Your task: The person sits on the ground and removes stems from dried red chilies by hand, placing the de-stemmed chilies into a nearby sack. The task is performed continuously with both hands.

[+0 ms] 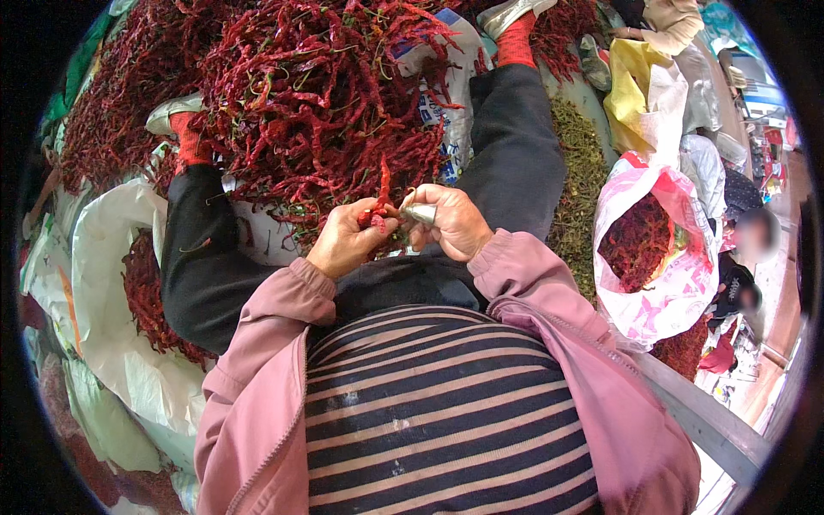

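My left hand point(347, 239) grips a few dried red chili peppers point(383, 183), one of them pointing up past the fingers. Close against it, my right hand point(458, 222) wears a shiny metal finger cap point(421, 213) and pinches a thin, curved chili stem point(409, 195). Whether that stem is still joined to a pepper is hidden by the fingers. Between my outstretched legs, just beyond both hands, rises a large heap of wrinkled red chili peppers point(322, 96), some with stems.
To my left an open white sack point(116, 232) holds red peppers. Loose greenish-brown stems point(576, 193) lie along my right leg. Beyond them stands a pink-and-white sack point(656, 315) with peppers inside. A yellow sack point(627, 77) is near another person's sleeve point(673, 26). A metal bar point(702, 412) runs at lower right.
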A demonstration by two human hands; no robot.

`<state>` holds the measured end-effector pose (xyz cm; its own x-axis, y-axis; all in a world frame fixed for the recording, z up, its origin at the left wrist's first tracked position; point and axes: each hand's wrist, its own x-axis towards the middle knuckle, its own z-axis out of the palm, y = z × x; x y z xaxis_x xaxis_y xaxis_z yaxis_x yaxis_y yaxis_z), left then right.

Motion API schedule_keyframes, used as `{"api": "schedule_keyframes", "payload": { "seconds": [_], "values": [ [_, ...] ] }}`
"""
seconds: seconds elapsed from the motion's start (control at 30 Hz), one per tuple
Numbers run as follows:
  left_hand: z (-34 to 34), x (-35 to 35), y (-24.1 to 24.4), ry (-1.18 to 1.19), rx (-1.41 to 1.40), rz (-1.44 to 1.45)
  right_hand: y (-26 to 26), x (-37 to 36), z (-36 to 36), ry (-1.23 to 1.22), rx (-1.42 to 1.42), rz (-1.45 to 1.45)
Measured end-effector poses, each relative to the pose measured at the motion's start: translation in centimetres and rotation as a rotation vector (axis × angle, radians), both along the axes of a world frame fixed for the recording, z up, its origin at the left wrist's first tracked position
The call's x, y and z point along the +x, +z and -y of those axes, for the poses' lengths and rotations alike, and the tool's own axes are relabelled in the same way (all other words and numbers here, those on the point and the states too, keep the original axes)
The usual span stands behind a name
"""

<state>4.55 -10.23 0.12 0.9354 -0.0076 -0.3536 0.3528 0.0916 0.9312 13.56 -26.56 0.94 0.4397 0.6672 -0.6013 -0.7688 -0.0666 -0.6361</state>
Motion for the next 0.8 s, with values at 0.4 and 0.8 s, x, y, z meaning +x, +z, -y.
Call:
{"api": "schedule_keyframes", "payload": {
  "seconds": [0.4,0.8],
  "values": [
    [0.6,1.1,0.2,-0.014,-0.35,-0.194,-6.6,6.0,2.3,0.458,-0.686,1.77],
    [-3.0,-0.2,-2.3,0.286,0.002,-0.142,-10.5,15.1,-4.1,0.945,-0.918,1.671]
  ]
}}
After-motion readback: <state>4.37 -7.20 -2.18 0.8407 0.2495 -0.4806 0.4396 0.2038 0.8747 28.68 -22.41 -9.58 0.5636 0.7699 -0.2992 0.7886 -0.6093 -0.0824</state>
